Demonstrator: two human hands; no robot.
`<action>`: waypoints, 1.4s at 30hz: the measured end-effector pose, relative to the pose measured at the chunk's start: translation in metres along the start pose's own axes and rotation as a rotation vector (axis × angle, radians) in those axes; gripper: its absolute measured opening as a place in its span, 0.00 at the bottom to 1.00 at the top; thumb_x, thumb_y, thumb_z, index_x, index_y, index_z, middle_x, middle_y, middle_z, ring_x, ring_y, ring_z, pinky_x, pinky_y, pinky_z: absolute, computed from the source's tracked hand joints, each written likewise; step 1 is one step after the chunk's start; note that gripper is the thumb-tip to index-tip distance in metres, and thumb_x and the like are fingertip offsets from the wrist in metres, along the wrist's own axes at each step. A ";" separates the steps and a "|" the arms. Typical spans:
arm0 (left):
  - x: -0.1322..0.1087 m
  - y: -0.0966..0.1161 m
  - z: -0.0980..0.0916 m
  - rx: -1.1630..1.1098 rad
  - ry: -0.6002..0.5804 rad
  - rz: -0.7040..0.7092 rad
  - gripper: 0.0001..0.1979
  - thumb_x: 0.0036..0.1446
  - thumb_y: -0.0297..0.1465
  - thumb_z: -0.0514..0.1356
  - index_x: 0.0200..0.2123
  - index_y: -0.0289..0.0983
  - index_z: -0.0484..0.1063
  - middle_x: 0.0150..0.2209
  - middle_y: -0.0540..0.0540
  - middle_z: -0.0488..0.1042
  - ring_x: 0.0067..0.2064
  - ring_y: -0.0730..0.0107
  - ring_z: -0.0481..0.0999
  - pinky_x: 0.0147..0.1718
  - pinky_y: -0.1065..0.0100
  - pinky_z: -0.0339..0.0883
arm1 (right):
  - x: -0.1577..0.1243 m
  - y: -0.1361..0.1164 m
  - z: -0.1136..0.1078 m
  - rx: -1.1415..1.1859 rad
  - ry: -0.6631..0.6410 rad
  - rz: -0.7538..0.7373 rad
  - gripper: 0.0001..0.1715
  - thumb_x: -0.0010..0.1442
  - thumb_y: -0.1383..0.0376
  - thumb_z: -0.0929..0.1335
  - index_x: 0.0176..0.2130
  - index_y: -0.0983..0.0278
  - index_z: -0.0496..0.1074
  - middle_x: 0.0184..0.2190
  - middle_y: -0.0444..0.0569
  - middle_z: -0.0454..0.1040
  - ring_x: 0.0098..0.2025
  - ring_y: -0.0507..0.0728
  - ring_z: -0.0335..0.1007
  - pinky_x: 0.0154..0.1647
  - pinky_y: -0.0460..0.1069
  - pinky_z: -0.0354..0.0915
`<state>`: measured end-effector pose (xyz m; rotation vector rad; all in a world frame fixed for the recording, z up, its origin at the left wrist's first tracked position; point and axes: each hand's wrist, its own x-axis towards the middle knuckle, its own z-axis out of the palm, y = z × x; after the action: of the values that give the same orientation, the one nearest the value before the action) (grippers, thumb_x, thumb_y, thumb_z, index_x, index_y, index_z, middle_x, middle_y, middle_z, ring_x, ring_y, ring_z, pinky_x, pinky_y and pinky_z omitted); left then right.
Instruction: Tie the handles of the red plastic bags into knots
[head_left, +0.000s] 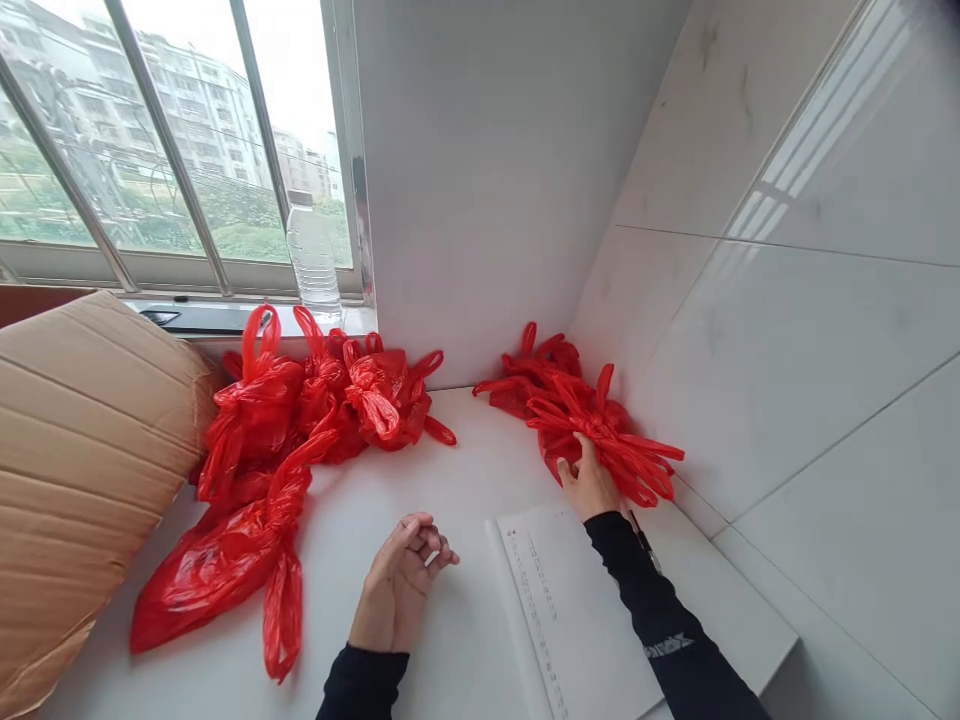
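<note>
My right hand [589, 482] reaches into a pile of flat red plastic bags [600, 425] stacked in the back right corner of the white counter [450, 620]; its fingers press into the bags and are partly hidden. My left hand [405, 575] rests on the counter in front of me, fingers loosely curled with nothing in them. To the left lies a heap of knotted, filled red bags [322, 400], with one long filled bag [225, 560] stretched toward the near edge. A printed white sheet [577, 610] lies under my right forearm.
A large cardboard box [75, 470] stands at the left edge. A clear plastic bottle [313, 260] stands on the windowsill below the barred window [150, 150]. White tiled walls close the back and right side.
</note>
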<state>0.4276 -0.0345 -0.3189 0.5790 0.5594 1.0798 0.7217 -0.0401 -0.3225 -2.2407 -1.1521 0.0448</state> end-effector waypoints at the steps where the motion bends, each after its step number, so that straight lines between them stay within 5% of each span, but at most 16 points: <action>1: -0.002 0.001 0.000 -0.005 0.004 0.006 0.08 0.55 0.35 0.63 0.35 0.37 0.75 0.27 0.48 0.69 0.31 0.65 0.71 0.34 0.61 0.72 | 0.003 -0.003 0.000 -0.027 -0.012 0.001 0.31 0.63 0.58 0.64 0.63 0.61 0.59 0.32 0.50 0.78 0.35 0.63 0.76 0.35 0.53 0.63; 7: -0.011 0.002 -0.003 -0.057 0.005 0.037 0.09 0.57 0.33 0.61 0.41 0.37 0.75 0.30 0.46 0.71 0.33 0.65 0.72 0.35 0.60 0.72 | 0.019 -0.016 0.005 -0.016 -0.005 -0.035 0.08 0.60 0.60 0.67 0.39 0.59 0.73 0.28 0.50 0.78 0.35 0.63 0.75 0.34 0.52 0.61; 14: -0.010 0.002 -0.008 -0.099 -0.024 -0.017 0.10 0.58 0.33 0.61 0.43 0.36 0.75 0.31 0.46 0.72 0.34 0.63 0.73 0.37 0.57 0.73 | 0.009 -0.024 -0.004 0.200 0.090 -0.214 0.10 0.63 0.57 0.65 0.37 0.60 0.69 0.27 0.45 0.74 0.30 0.57 0.71 0.34 0.51 0.64; 20: -0.014 -0.003 0.002 -0.172 -0.076 -0.143 0.23 0.63 0.44 0.56 0.56 0.36 0.71 0.53 0.36 0.75 0.54 0.53 0.74 0.51 0.51 0.71 | -0.061 -0.075 0.000 0.439 0.119 -0.540 0.09 0.67 0.59 0.64 0.41 0.60 0.69 0.37 0.49 0.73 0.38 0.57 0.70 0.44 0.53 0.68; 24: -0.015 -0.004 0.002 -0.238 0.007 0.010 0.20 0.62 0.43 0.59 0.49 0.36 0.76 0.50 0.38 0.78 0.54 0.55 0.75 0.55 0.56 0.70 | -0.118 -0.105 0.016 0.528 -0.153 -0.999 0.06 0.65 0.65 0.66 0.43 0.57 0.72 0.38 0.48 0.75 0.42 0.58 0.71 0.45 0.54 0.68; 26: -0.014 -0.002 -0.004 -0.199 0.063 0.104 0.15 0.60 0.38 0.62 0.47 0.36 0.77 0.46 0.40 0.80 0.53 0.56 0.77 0.54 0.58 0.71 | -0.127 -0.107 0.023 0.592 -0.135 -0.940 0.07 0.65 0.66 0.65 0.43 0.57 0.71 0.38 0.48 0.75 0.42 0.58 0.70 0.46 0.55 0.68; 30: -0.011 -0.002 -0.017 -0.140 0.128 0.198 0.17 0.55 0.37 0.67 0.47 0.39 0.77 0.45 0.42 0.81 0.51 0.51 0.79 0.49 0.55 0.76 | -0.112 -0.093 0.031 0.668 -0.003 -0.561 0.14 0.63 0.59 0.68 0.47 0.60 0.69 0.44 0.53 0.72 0.49 0.63 0.68 0.51 0.61 0.67; 33: -0.006 -0.010 -0.024 -0.124 0.180 0.213 0.20 0.49 0.37 0.71 0.45 0.37 0.77 0.42 0.41 0.82 0.53 0.46 0.78 0.45 0.54 0.78 | -0.098 -0.085 0.030 0.762 -0.284 -0.436 0.27 0.59 0.53 0.70 0.54 0.61 0.67 0.49 0.55 0.73 0.51 0.64 0.70 0.50 0.59 0.69; 36: -0.005 -0.017 -0.025 -0.096 0.209 0.227 0.21 0.45 0.36 0.73 0.43 0.39 0.78 0.40 0.44 0.83 0.52 0.46 0.78 0.45 0.56 0.79 | -0.096 -0.083 0.028 0.875 -0.519 -0.393 0.18 0.62 0.53 0.68 0.46 0.61 0.74 0.42 0.51 0.78 0.45 0.62 0.74 0.47 0.54 0.70; 42: -0.012 -0.015 -0.014 0.021 0.131 0.172 0.24 0.43 0.39 0.73 0.44 0.36 0.79 0.39 0.41 0.83 0.45 0.46 0.82 0.40 0.54 0.80 | -0.098 -0.079 0.031 0.978 -0.440 -0.185 0.16 0.61 0.54 0.68 0.34 0.63 0.75 0.29 0.46 0.76 0.34 0.58 0.72 0.36 0.50 0.67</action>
<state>0.4231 -0.0486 -0.3378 0.5856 0.6445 1.2827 0.5947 -0.0634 -0.3289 -1.2704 -1.1830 0.8632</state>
